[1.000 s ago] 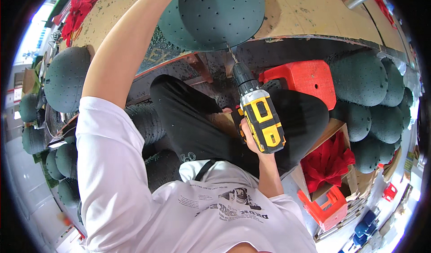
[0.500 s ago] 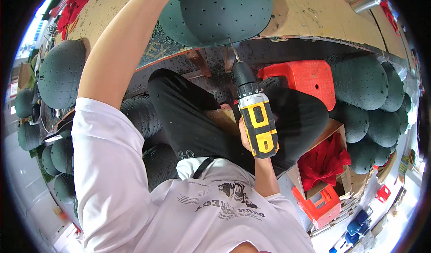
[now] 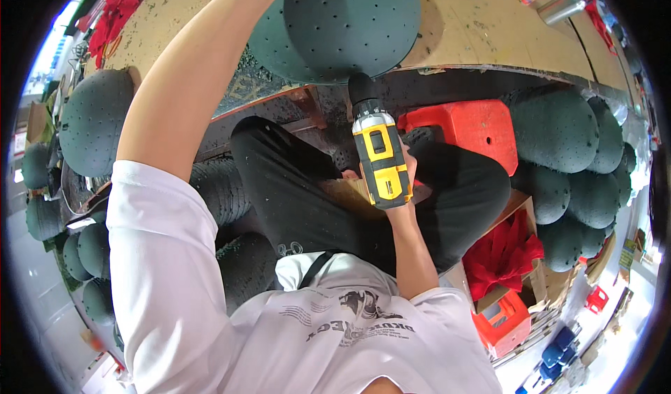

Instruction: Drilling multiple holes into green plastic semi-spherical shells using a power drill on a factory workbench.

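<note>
My right hand (image 3: 409,165) is wrapped round a yellow and black cordless drill (image 3: 381,156), mostly hidden beneath its body. The drill points up at the lower edge of a dark green dome (image 3: 342,27) dotted with small holes. Its black chuck (image 3: 361,86) is right against that edge, and the bit is out of sight. The dome rests on a worktable (image 3: 482,37) strewn with dark shavings. My left forearm (image 3: 189,72) reaches up along the dome's left side; the left hand lies past the top edge of the picture.
More holed domes are stacked at the right (image 3: 559,128) and left (image 3: 96,125). A red plastic stool (image 3: 482,132) stands right of my knees. Red cloth (image 3: 500,258) fills a box by my right side. A metal can (image 3: 561,7) lies on the table at the far right.
My right hand has pushed the drill up and slightly left. The bit, visible before at the dome's edge, is now hidden, with the chuck at the rim. The dome appears slightly lower.
</note>
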Demonstrator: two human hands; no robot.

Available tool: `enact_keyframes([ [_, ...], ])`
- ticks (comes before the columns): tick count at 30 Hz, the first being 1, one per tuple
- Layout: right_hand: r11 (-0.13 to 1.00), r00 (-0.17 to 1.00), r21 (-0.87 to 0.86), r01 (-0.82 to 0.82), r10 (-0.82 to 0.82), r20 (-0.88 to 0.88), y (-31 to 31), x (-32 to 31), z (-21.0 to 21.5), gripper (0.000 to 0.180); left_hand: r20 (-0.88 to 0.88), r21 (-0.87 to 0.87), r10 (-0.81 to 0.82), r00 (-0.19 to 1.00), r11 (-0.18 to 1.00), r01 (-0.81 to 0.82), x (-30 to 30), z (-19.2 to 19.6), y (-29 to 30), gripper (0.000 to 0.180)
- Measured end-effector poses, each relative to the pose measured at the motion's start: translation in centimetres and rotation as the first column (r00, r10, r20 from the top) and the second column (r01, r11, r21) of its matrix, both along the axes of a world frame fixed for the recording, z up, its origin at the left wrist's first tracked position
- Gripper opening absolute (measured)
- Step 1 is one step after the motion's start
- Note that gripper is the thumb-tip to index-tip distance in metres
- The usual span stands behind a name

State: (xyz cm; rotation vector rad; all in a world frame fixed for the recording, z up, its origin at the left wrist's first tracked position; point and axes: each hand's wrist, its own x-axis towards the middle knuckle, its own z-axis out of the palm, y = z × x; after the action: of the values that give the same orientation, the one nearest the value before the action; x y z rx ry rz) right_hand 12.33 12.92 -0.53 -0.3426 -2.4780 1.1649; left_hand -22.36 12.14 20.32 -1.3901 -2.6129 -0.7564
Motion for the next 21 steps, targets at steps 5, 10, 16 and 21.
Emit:
enact_keyframes([
  [5, 0.999, 0.994, -0.035, -0.025, 0.021, -0.105, -0.7, 0.7, 0.0, 0.035, -0.002, 0.003, 0.001, 1.0, 1.0, -0.001, -0.1, -0.3, -0.1, 0.041],
  [10, 0.976, 0.982, 0.212, 0.053, -0.012, -0.191, -1.6, 2.3, 2.0, 0.03, -0.012, -0.001, 0.006, 1.0, 1.0, -0.006, 0.0, -0.2, -0.4, 0.042],
  [16, 0.987, 0.986, 0.141, 0.074, -0.051, -0.157, -2.2, 3.4, 3.2, 0.035, -0.01, -0.012, 0.008, 1.0, 1.0, -0.008, -0.1, -0.4, -0.3, 0.042],
  [21, 0.978, 0.991, 0.204, 0.05, -0.022, -0.135, -2.9, 4.7, 3.2, 0.034, 0.01, 0.002, 0.018, 1.0, 1.0, -0.018, -0.3, -0.6, -0.4, 0.042],
])
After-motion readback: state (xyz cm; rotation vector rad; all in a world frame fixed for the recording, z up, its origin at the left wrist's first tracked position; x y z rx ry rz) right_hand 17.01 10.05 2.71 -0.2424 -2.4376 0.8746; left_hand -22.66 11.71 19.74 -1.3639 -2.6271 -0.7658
